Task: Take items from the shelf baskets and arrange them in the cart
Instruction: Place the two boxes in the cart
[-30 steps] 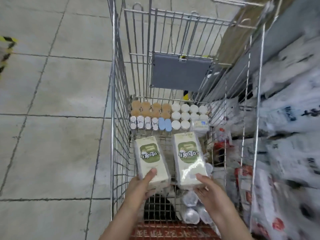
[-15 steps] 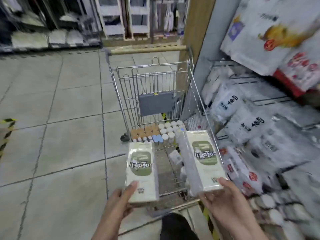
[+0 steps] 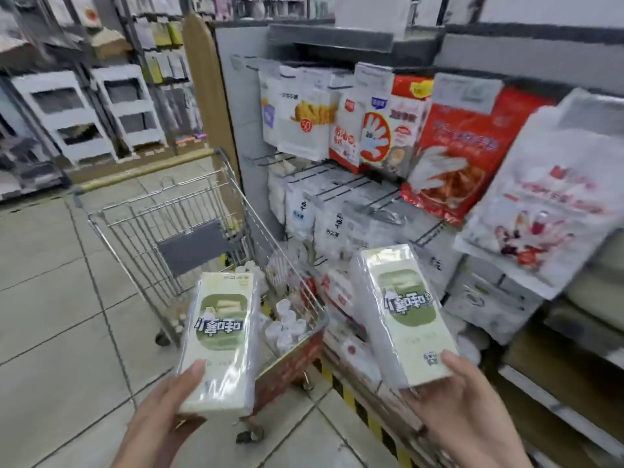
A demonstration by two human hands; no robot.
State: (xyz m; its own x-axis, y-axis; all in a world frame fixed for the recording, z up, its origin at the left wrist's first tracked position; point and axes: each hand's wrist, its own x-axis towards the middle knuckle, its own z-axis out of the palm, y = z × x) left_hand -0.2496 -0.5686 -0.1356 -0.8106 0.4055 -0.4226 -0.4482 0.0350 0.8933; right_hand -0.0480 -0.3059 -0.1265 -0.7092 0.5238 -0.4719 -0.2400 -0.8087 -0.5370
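Left hand (image 3: 162, 417) is gripping one wrapped tissue pack (image 3: 221, 342) above the cart (image 3: 202, 211), right hand (image 3: 466, 403) gripping a second pack (image 3: 405, 315) beside the shelf; slick film is risking slippage, held only by the lower ends.

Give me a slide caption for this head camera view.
Left hand and right hand each hold a green-labelled pack above the cart.
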